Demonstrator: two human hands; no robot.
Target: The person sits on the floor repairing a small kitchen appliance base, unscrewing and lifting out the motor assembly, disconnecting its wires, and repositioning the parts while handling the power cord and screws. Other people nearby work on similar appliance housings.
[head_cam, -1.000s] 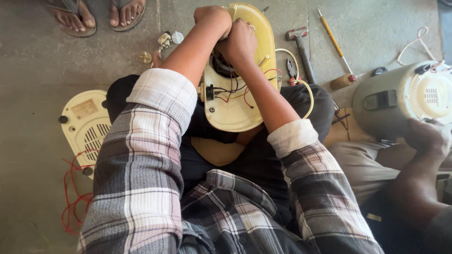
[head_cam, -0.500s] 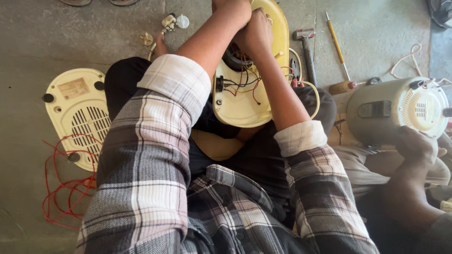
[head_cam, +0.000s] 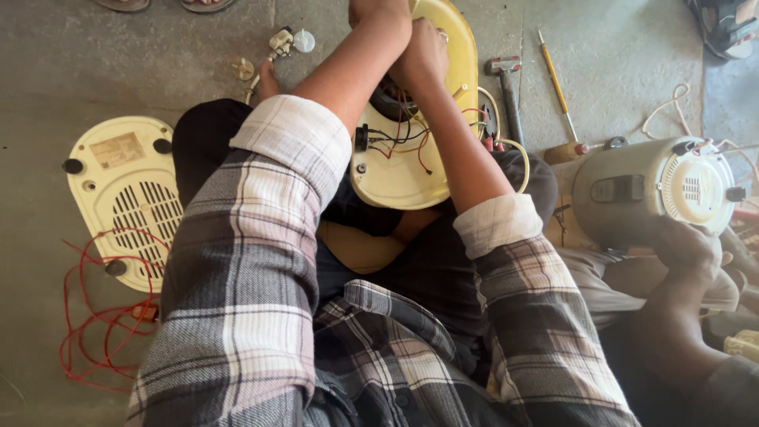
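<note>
**Hands deep in the wiring of an opened yellow housing**

On the lap of the seated person sits the cream-yellow housing (head_cam: 399,178), open side up, tilted away toward the concrete floor (head_cam: 624,55). Both hands are at its upper half. Left hand (head_cam: 379,9) is at the very top edge of the view, partly cut off, and how its grip stands I cannot tell. Right hand (head_cam: 421,57) is curled, fingers folded down into the dark round cavity (head_cam: 393,99) at the middle of the housing; it looks closed on something in there, but the part itself is hidden under the knuckles.

Below the hands, red and black wires (head_cam: 399,141) trail loose across the inside face, running to a small black part (head_cam: 362,137) at the left rim. So by my reading, the step in hand is work on the internals, with the cover off: the perforated cream back panel (head_cam: 126,198) lies apart on the floor to the left, beside a tangle of red wire (head_cam: 99,316).

Tools wait near: a hammer (head_cam: 506,79) and a yellow-handled screwdriver (head_cam: 556,83) just beyond the housing, pliers (head_cam: 490,130) touching its right rim. A co-worker's hand (head_cam: 684,249) at the right steadies a grey-green motor housing (head_cam: 652,190).

Next move calls for fine fingertip control, keeping those loose wires from snagging or pulling off, while the housing stays braced against the legs.
</note>
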